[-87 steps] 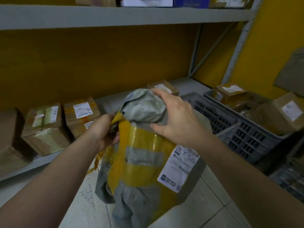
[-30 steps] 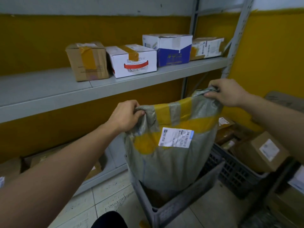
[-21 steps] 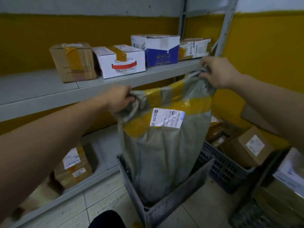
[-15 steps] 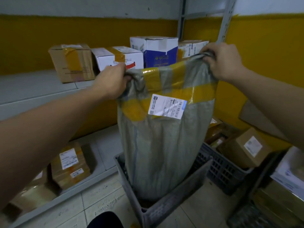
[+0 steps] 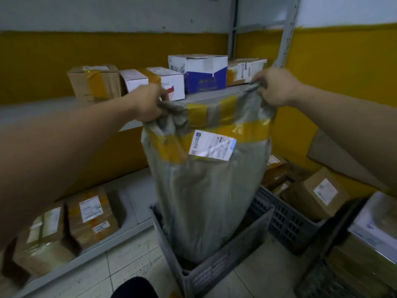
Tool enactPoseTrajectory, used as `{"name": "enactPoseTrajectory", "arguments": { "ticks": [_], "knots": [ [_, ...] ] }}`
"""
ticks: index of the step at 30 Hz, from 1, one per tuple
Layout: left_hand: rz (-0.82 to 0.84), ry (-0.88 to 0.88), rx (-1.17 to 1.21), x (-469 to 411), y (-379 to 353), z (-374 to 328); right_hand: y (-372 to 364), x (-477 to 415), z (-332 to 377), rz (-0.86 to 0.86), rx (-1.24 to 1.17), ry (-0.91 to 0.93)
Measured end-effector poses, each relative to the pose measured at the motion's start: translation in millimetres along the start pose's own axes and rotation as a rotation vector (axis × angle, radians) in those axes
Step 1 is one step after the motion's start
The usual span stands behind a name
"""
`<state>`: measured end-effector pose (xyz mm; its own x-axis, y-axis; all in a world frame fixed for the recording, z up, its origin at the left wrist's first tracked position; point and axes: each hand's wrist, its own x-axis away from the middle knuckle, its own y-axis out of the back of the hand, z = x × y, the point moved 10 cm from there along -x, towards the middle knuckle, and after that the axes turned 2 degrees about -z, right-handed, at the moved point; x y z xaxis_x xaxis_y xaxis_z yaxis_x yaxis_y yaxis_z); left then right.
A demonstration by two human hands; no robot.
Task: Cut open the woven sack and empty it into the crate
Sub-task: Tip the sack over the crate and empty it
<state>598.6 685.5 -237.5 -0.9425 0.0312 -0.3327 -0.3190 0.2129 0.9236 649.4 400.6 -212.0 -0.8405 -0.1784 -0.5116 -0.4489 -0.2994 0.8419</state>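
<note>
Your left hand (image 5: 148, 102) is closing in a tight fist on one upper corner of the sack (image 5: 206, 186), and your right hand (image 5: 277, 87) is gripping the opposite corner the same way, fingers fully curled into bunched fabric with nothing else in either palm. Between your two fists the top edge of the sack is stretching almost level, the right corner sitting a little higher than the left. From that edge the sack is hanging straight down below your hands, its long axis upright, and its lower end is dipping inside the crate (image 5: 217, 274) on the floor. I cannot tell whether that lower end is open, since the crate wall is hiding it. Both hands are equally near the sack, so neither has the advantage; the lift is depending on them rising together along that upright axis.

Yellow tape (image 5: 247, 131) is wrapping the upper part, and a white label (image 5: 211, 145) is sitting on the face turned toward you. The fabric below the label is looking slack and hollow rather than bulging, so I judge most of the load is sitting low or already in the crate.

Just right of the crate, a second crate (image 5: 287, 222) is holding cardboard parcels. Behind the sack, the shelf (image 5: 32, 112) is carrying a row of boxes, with the blue-and-white box (image 5: 204, 76) standing just beyond your hands.
</note>
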Motion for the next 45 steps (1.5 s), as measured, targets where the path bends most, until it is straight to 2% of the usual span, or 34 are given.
{"name": "enactPoseTrajectory", "arguments": {
  "ticks": [3,4,7,8,10,12,14,15,16,19,20,22,23,24,26,27,28,30,31,32,35,36,38,39,40,41,43,44,45],
  "knots": [
    [-0.350,0.008,0.098,5.0,49.6,3.3,47.3,-3.1,-10.2,-0.297,-0.150,-0.068],
    [-0.384,0.033,0.130,4.5,55.5,5.9,55.9,-3.1,-9.5,-0.336,-0.192,-0.085],
    [-0.128,0.028,0.007,4.1,27.0,-3.3,29.8,-8.6,10.6,-0.083,-0.095,-0.005],
    [-0.151,0.028,-0.013,5.8,30.6,-2.5,33.5,-7.2,14.5,-0.090,-0.080,-0.010],
    [-0.355,0.053,0.056,7.1,63.2,6.2,68.3,-9.3,11.9,-0.320,-0.100,-0.023],
    [-0.489,0.078,0.093,6.1,83.9,11.6,79.6,-11.1,11.9,-0.392,-0.097,-0.011],
    [-0.314,0.058,-0.001,-1.0,71.1,2.6,52.3,-15.0,25.9,-0.171,0.013,0.063],
    [-0.234,0.057,-0.054,-0.6,64.6,1.0,44.8,-14.3,26.4,-0.118,0.030,0.058],
    [-0.234,0.051,-0.077,1.8,65.9,-0.7,49.7,-13.3,24.5,-0.146,0.005,0.023],
    [-0.476,0.025,-0.019,6.4,96.7,6.9,89.2,-11.5,10.8,-0.468,-0.152,-0.061],
    [-0.420,0.012,0.008,5.8,91.5,5.9,89.7,-9.5,12.9,-0.470,-0.159,-0.058],
    [-0.105,-0.030,-0.071,8.4,51.8,-3.4,57.8,-10.5,26.4,-0.229,-0.042,0.021],
    [-0.071,-0.028,-0.115,13.1,43.6,-1.9,48.0,-7.1,26.9,-0.171,-0.012,0.039],
    [-0.133,-0.017,-0.136,15.7,49.4,-0.1,50.2,-4.8,23.7,-0.187,-0.024,0.012],
    [-0.434,0.022,-0.050,22.4,83.6,10.0,79.5,-1.4,9.8,-0.431,-0.129,-0.050],
    [-0.531,0.018,-0.013,25.9,94.3,8.5,85.4,-0.4,5.5,-0.507,-0.141,-0.064],
    [-0.535,0.012,-0.018,24.3,96.6,5.7,82.9,-0.5,8.0,-0.482,-0.134,-0.059],
    [-0.307,-0.022,-0.110,15.4,78.6,-6.9,48.3,-7.0,25.2,-0.193,-0.019,0.031],
    [-0.195,-0.032,-0.191,13.9,71.5,-11.0,41.2,-6.0,27.6,-0.130,-0.014,0.046],
    [-0.190,-0.043,-0.258,13.8,75.2,-15.3,49.1,-6.0,24.2,-0.164,-0.023,0.018],
    [-0.505,-0.051,-0.352,13.3,124.9,-14.7,102.9,-5.8,-0.4,-0.574,-0.179,-0.082],
    [-0.460,-0.053,-0.350,9.6,124.3,-14.4,103.2,-8.1,1.6,-0.548,-0.177,-0.062],
    [-0.140,-0.091,-0.424,4.8,89.1,-20.2,62.5,-18.9,21.6,-0.184,-0.025,0.061],
    [-0.048,-0.074,-0.457,5.5,76.3,-17.3,40.3,-18.5,22.9,-0.019,0.039,0.078],
    [-0.081,-0.044,-0.440,5.4,79.6,-14.3,39.9,-17.1,22.1,-0.016,0.053,0.065],
    [-0.178,-0.018,-0.399,4.9,92.3,-11.8,55.5,-22.2,16.2,-0.130,0.014,0.026],
    [-0.471,-0.012,-0.288,7.8,129.5,-9.2,100.5,-22.7,3.3,-0.494,-0.153,-0.046],
    [-0.540,-0.027,-0.258,10.5,139.6,-10.6,113.6,-16.3,0.1,-0.614,-0.201,-0.079],
    [-0.545,-0.039,-0.246,9.8,142.5,-12.6,115.9,-15.2,0.2,-0.634,-0.240,-0.094]
  ]
}}
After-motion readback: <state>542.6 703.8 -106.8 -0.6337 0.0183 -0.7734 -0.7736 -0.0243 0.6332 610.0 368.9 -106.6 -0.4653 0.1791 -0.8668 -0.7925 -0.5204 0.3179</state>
